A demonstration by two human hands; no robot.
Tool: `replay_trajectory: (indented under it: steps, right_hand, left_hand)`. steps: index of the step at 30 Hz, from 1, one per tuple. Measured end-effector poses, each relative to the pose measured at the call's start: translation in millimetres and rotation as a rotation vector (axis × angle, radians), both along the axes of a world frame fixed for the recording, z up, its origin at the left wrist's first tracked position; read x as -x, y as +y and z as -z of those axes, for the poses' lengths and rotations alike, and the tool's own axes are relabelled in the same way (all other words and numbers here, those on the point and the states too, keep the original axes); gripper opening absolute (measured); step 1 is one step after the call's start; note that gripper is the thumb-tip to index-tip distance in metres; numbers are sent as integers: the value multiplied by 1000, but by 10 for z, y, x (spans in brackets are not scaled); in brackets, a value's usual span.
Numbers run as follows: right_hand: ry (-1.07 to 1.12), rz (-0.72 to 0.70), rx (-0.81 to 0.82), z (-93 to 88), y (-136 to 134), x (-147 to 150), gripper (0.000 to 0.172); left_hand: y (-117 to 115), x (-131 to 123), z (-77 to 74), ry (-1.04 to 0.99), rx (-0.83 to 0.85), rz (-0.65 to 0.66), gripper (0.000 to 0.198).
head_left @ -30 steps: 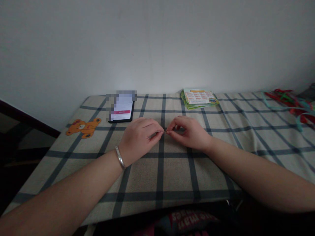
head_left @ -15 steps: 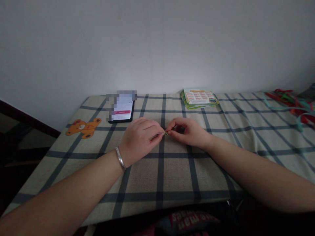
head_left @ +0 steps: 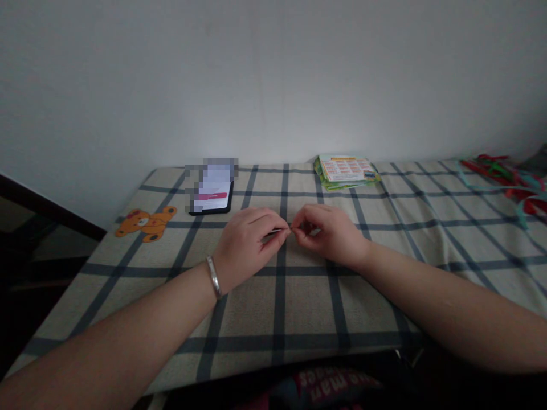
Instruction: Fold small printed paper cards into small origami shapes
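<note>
Over the middle of the checked tablecloth [head_left: 248, 319], my left hand [head_left: 252, 236] and my right hand [head_left: 327, 232] meet fingertip to fingertip. Both are closed in a pinch. A thin, light, flat edge shows between the left thumb and fingers, with most of it hidden by the hand. Something very small sits at the right fingertips, too small to name. A silver bracelet [head_left: 213, 278] circles my left wrist.
A phone [head_left: 213, 193] with a lit screen lies behind my left hand. A stack of printed cards [head_left: 347, 171] rests by the wall [head_left: 273, 80]. An orange bear figure [head_left: 146, 224] is at the left, and red, green and teal ribbons [head_left: 508, 176] lie at the far right.
The fingertips of both hands have shifted slightly to the right. My right fingers are drawn closer together, and the thin strand that showed between the hands is now mostly hidden.
</note>
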State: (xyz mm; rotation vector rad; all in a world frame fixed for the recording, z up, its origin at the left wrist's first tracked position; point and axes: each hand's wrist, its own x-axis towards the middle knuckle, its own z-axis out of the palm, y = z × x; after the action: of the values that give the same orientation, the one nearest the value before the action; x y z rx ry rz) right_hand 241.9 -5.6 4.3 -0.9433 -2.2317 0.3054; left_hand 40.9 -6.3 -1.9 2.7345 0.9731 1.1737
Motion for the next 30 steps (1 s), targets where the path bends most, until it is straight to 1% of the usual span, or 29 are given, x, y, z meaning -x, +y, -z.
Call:
replay_trajectory:
  steps: [2, 4, 9, 14, 24, 30]
  right_hand:
    - [-42, -1, -55, -6, -14, 0, 4]
    - [-58, -7, -66, -1, -19, -3, 3]
    - [8, -33, 84, 19, -26, -2, 2]
    - [21, -77, 179, 27, -30, 7, 3]
    - [77, -119, 252, 34, 5, -1, 4]
    - [113, -117, 288, 23, 33, -14, 5]
  left_hand:
    - [-12, -8, -12, -11, -15, -3, 10]
    - [-13, -19, -18, -17, -41, -13, 9]
    - [-8, -36, -27, 2, -115, -4, 9]
    - [-34, -33, -48, 21, -136, 11, 9]
    - [-29, -27, -37, 6, -114, 17, 10]
    - [-27, -15, -35, -9, -92, 14, 11]
